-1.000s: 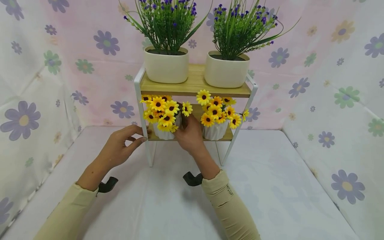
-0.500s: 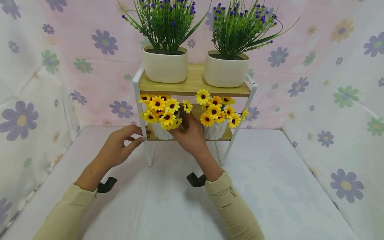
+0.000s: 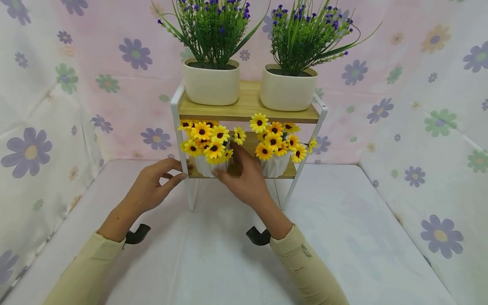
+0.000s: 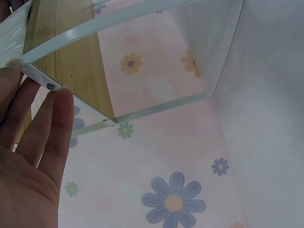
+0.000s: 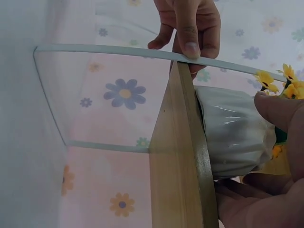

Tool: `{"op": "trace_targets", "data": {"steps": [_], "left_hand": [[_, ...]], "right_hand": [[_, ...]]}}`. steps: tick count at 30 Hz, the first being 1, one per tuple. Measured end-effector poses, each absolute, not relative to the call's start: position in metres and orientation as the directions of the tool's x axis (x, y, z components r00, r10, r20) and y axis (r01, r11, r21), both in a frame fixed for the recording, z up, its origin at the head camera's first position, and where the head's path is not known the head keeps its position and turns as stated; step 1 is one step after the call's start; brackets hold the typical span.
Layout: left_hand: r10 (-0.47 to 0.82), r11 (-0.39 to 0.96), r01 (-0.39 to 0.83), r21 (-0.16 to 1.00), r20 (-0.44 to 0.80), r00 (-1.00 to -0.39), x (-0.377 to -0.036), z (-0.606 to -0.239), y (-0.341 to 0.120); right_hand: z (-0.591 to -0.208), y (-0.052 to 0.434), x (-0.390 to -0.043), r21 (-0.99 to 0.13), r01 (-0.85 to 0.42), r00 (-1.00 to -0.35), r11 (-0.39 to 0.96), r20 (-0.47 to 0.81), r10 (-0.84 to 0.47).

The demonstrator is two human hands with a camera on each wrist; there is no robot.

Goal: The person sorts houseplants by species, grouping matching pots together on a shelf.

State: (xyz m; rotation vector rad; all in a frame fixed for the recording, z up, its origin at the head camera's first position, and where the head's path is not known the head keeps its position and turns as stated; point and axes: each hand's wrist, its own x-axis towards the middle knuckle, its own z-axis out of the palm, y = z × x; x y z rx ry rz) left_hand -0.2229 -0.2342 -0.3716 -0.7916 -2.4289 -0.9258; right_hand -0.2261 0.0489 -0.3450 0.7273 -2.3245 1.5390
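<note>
My right hand [image 3: 248, 178] has slid lower and toward the right of the frame over the last second: its wrist and cuff now sit further toward the lower right, and the black strap at that wrist has moved the same way. My thumb now reaches across the front of the lower shelf [image 3: 236, 171] under the left sunflower pot [image 3: 211, 167], where a second ago the hand was closed up against the pot's right side. The pot itself has shifted a little toward the left of the frame, nearer the shelf's white left post [image 3: 183, 161], so more bare wood shows between it and the right sunflower pot [image 3: 273, 166].
</note>
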Motion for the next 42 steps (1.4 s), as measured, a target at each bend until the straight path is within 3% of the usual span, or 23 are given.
{"op": "trace_targets", "data": {"steps": [13,24,42], "left_hand": [[0.372,0.603,0.657,0.454,0.568,-0.734,-0.225,-0.373,-0.233],[0.357,0.617,0.641,0.456,0.564,-0.744,-0.221,-0.373,-0.235],[0.343,0.637,0.626,0.450,0.562,-0.752,-0.216,-0.373,-0.231]], "right_hand": [[-0.353,0.069,-0.202,-0.688,-0.602,-0.798,0.406,0.505,-0.329],[-0.367,0.095,-0.184,-0.554,-0.726,-0.687,0.406,0.600,-0.409],[-0.383,0.162,-0.173,-0.503,-0.711,-0.688,0.490,0.639,-0.343]]}}
